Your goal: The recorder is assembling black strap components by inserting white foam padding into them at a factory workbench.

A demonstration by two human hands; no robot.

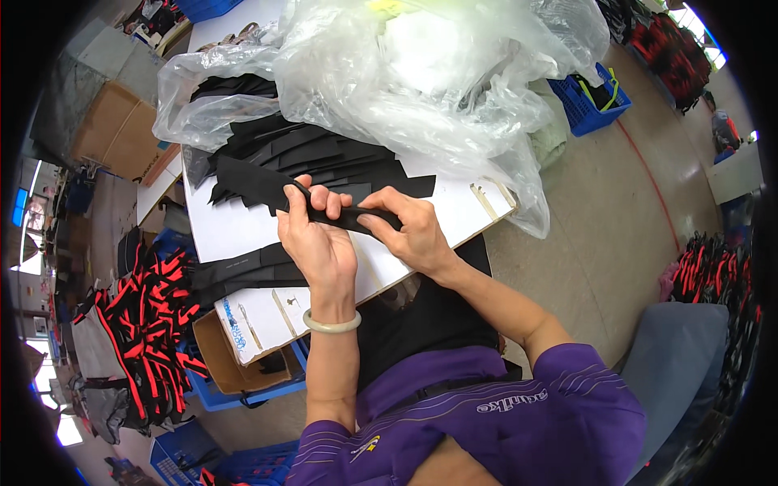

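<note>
A black fabric piece stretches between my hands, above the white table. My left hand, palm up with a pale bangle on the wrist, has its fingers curled round the folded part. Toward the right end, my right hand pinches the same piece between thumb and fingers. Behind it, a fanned row of black fabric pieces lies on the table. Another stack of black pieces rests near the table's left front edge.
Clear plastic bags heap over the table's far side. A cardboard box in a blue crate stands below the front edge. Black and red strapped items pile up at left. A blue basket sits on the floor at far right.
</note>
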